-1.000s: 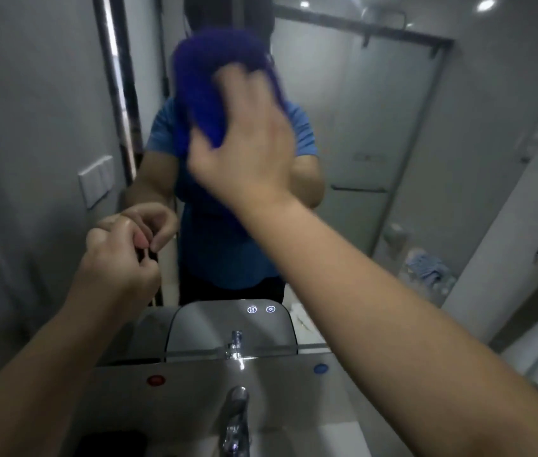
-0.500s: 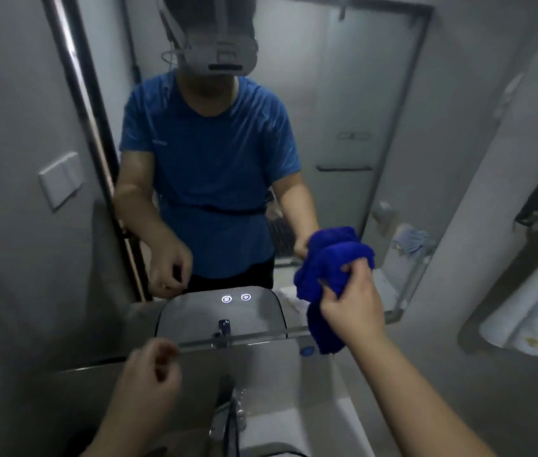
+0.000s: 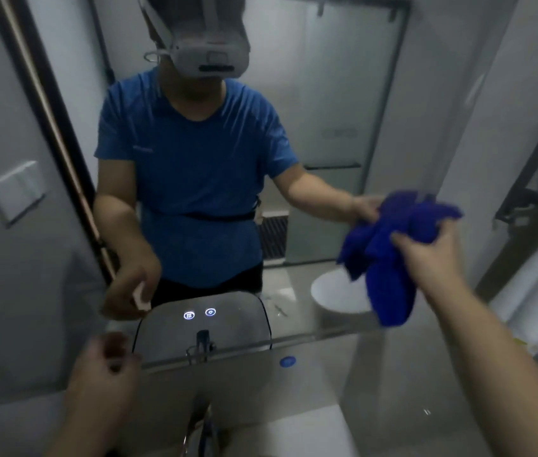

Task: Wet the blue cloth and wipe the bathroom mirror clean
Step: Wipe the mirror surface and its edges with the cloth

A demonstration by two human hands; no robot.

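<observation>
Right hand [image 3: 432,258] gripping bunched blue cloth [image 3: 389,291], long axis vertical, tail down, seemingly against mirror [image 3: 327,94]

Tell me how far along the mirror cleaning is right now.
Done: the blue cloth is picked up and bunched; whether it is wet cannot be told. In hand: the right hand grips it at the lower right of the mirror, seemingly touching the glass. Still to do: no streaks show which parts are wiped, so likely more passes.

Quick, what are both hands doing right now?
Left hand: fingers curled, too blurry to tell if it holds anything.
Right hand: closed, holding the blue cloth.
</observation>
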